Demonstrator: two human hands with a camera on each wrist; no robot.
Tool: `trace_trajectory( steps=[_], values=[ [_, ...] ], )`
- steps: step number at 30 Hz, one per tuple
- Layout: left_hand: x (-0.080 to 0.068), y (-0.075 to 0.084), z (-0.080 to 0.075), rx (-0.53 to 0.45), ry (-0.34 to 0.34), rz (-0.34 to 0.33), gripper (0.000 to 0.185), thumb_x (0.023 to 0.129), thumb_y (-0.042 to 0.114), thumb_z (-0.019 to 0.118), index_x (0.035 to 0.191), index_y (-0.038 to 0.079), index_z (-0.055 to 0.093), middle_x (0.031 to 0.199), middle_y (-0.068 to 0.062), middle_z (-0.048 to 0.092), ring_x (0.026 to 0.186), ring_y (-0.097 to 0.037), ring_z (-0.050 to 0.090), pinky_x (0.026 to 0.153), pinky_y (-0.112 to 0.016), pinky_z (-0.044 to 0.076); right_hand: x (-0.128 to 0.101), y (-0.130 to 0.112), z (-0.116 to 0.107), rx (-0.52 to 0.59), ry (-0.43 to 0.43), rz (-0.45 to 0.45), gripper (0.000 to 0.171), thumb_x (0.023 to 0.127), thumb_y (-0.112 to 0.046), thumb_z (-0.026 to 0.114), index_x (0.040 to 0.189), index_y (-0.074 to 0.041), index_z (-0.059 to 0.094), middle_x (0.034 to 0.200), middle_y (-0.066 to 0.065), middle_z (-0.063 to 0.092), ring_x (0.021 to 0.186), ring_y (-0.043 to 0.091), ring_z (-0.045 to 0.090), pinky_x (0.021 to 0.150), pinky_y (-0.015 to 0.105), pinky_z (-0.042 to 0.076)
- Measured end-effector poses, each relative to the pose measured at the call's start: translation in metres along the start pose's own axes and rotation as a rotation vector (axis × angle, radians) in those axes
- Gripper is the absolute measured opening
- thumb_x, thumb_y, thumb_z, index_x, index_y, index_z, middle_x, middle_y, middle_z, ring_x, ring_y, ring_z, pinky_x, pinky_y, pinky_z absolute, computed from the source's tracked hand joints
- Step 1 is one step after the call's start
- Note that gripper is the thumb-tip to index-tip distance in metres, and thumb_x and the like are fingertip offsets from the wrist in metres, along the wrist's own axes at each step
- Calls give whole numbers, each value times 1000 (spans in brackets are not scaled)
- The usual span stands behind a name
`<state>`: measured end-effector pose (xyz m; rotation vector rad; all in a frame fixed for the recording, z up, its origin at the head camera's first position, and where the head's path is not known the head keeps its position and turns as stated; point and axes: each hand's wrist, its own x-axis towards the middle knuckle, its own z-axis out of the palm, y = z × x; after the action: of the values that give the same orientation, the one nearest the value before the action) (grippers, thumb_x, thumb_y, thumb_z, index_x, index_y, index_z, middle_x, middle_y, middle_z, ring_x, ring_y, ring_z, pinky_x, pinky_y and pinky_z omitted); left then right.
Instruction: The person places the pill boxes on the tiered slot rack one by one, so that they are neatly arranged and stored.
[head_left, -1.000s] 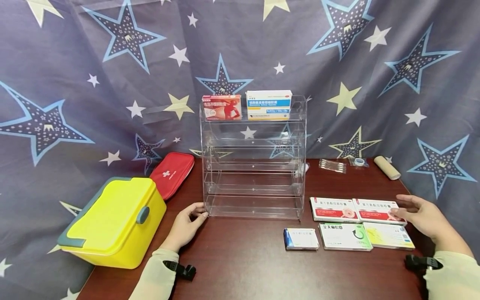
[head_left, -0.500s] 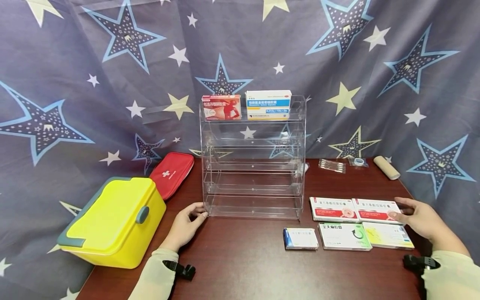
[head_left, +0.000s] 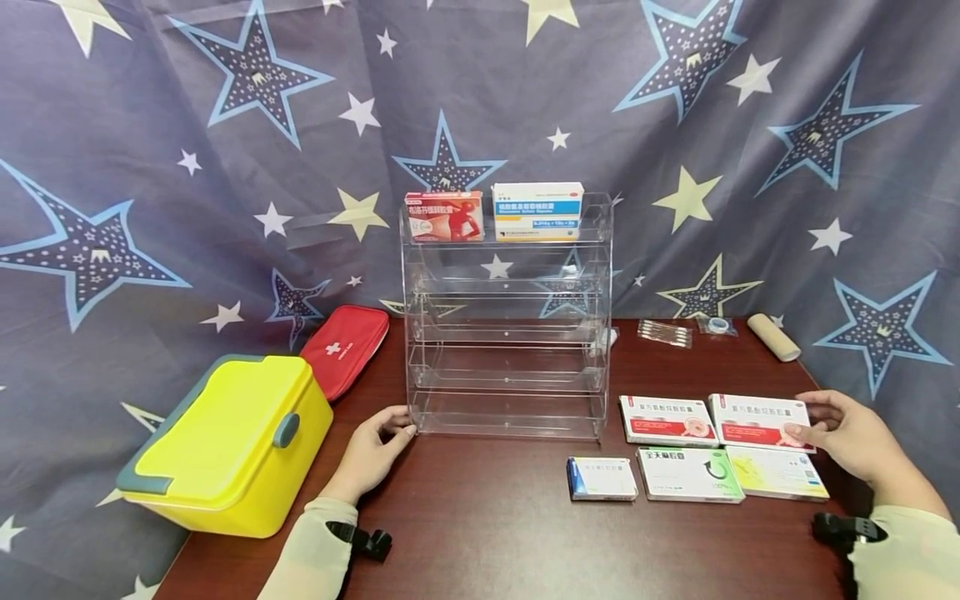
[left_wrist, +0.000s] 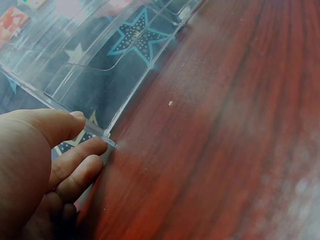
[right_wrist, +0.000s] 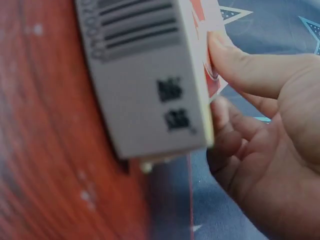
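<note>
My left hand (head_left: 369, 452) holds the lower left corner of a clear acrylic display rack (head_left: 506, 432). In the left wrist view its thumb (left_wrist: 70, 124) lies along the side panel, fingers on the other side. At the right, my right hand (head_left: 851, 433) pinches the right end of a red-and-white medicine box (head_left: 753, 414), thumb on its printed face. A matching medicine box (head_left: 666, 417) lies just to its left. In front lie a yellow-and-white box (head_left: 780, 473), a green-and-white box (head_left: 678, 475) and a small blue-and-white box (head_left: 602, 479).
On the rack's top tier stand a red box (head_left: 444, 218) and a white-and-blue box (head_left: 537, 212). A yellow lidded case (head_left: 232, 442) and a red first-aid pouch (head_left: 343, 350) are at left. Swabs (head_left: 664, 333), a tape roll (head_left: 717, 325) and a beige roll (head_left: 774, 337) lie behind.
My right hand has closed on the end of the right red-and-white box, which has shifted slightly right and tilted up a little. The left hand stays in place.
</note>
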<state>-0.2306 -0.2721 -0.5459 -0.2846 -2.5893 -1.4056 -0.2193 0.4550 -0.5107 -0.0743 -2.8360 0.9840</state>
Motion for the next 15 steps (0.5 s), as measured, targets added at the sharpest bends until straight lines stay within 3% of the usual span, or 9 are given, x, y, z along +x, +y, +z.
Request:
trace_trajectory(
  steps=[4,8,15],
  values=[
    [0,-1,0,-10,0,5,27,98,16,77,124,16,73,103,3,73,93,-14,68,89,-34,52,-2,-2,0,19,123,8,47,92,-11,81,127,11,58,100,22,70,68,-2,54,54,24,48],
    [0,0,0,-14,-2,3,27,98,15,77,124,15,73,103,3,73,93,-14,68,88,-34,52,-2,-4,-2,26,176,17,38,94,-8,77,124,7,61,90,6,72,67,-5,54,54,22,46],
    [0,1,0,-8,-5,-8,27,98,14,76,125,14,72,103,4,74,93,-14,67,88,-34,52,-4,-7,-5,11,188,13,33,95,-11,78,119,5,62,92,15,73,67,-5,53,54,21,44]
  ],
)
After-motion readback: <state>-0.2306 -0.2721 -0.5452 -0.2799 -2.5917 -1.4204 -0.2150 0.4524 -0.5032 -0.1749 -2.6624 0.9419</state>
